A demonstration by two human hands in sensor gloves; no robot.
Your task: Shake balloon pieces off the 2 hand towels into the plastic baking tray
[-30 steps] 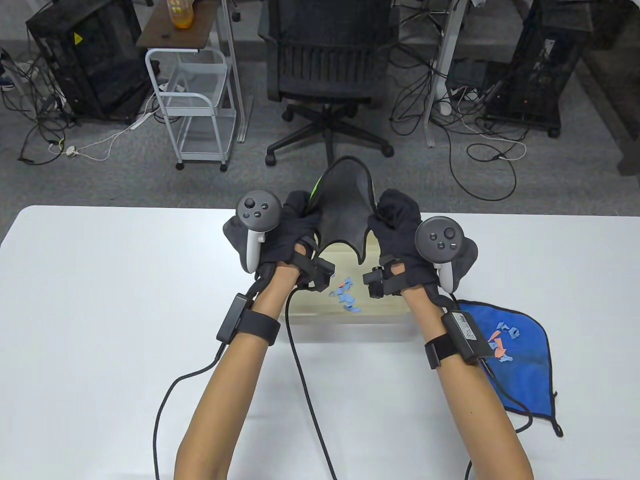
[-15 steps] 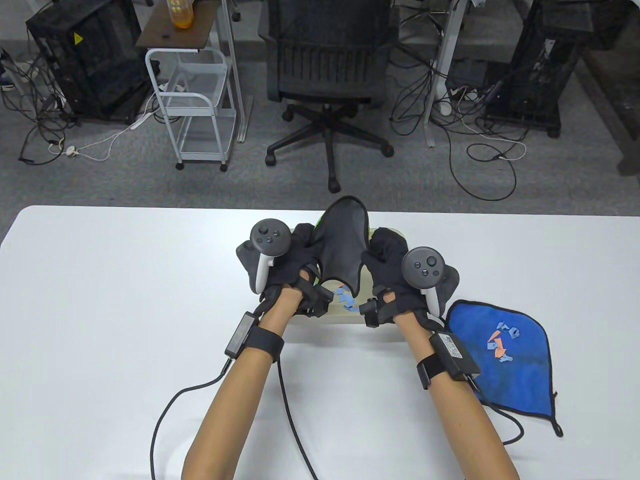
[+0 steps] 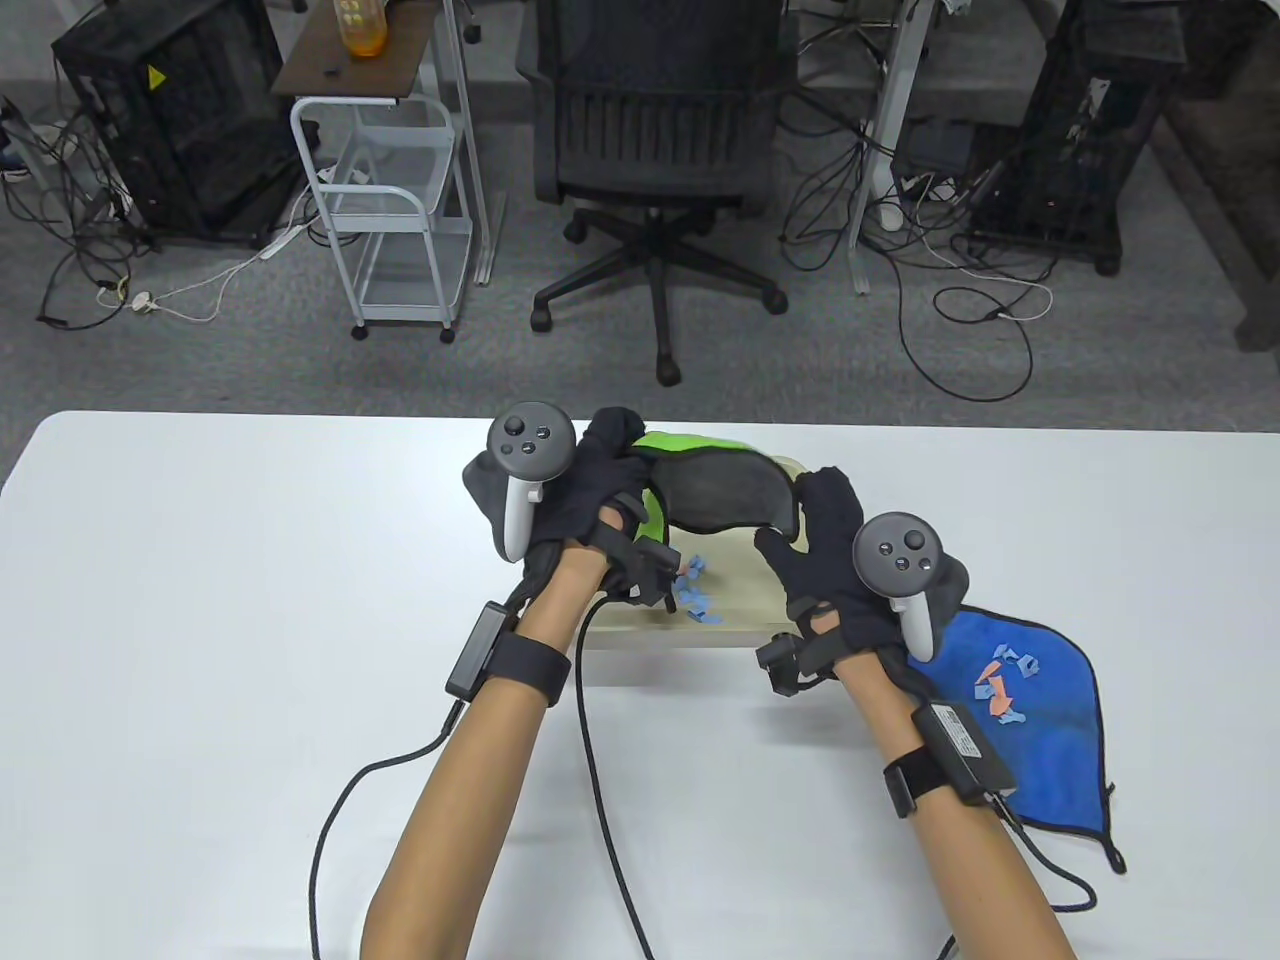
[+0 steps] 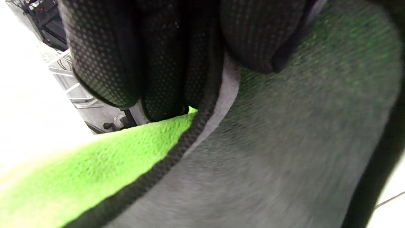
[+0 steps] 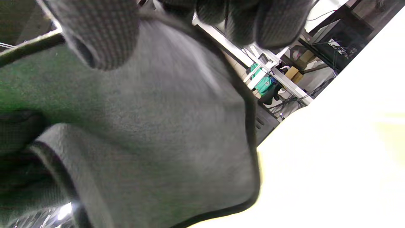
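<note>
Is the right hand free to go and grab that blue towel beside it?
Probably not yet. The right hand grips one end of the grey-green towel over the tray. The blue towel lies just beside that wrist, nothing between them.

A towel [image 3: 720, 490] is hanging between both hands above the tray [image 3: 745, 605], which is sitting mid-counter [image 3: 200, 600] holding pieces [image 3: 692, 592]; a second towel [image 3: 1040, 720] is lying to its right.

My gloved fingers [image 4: 104, 53] pinched the green-and-grey towel [image 4: 269, 142], which filled most of my view.
</note>
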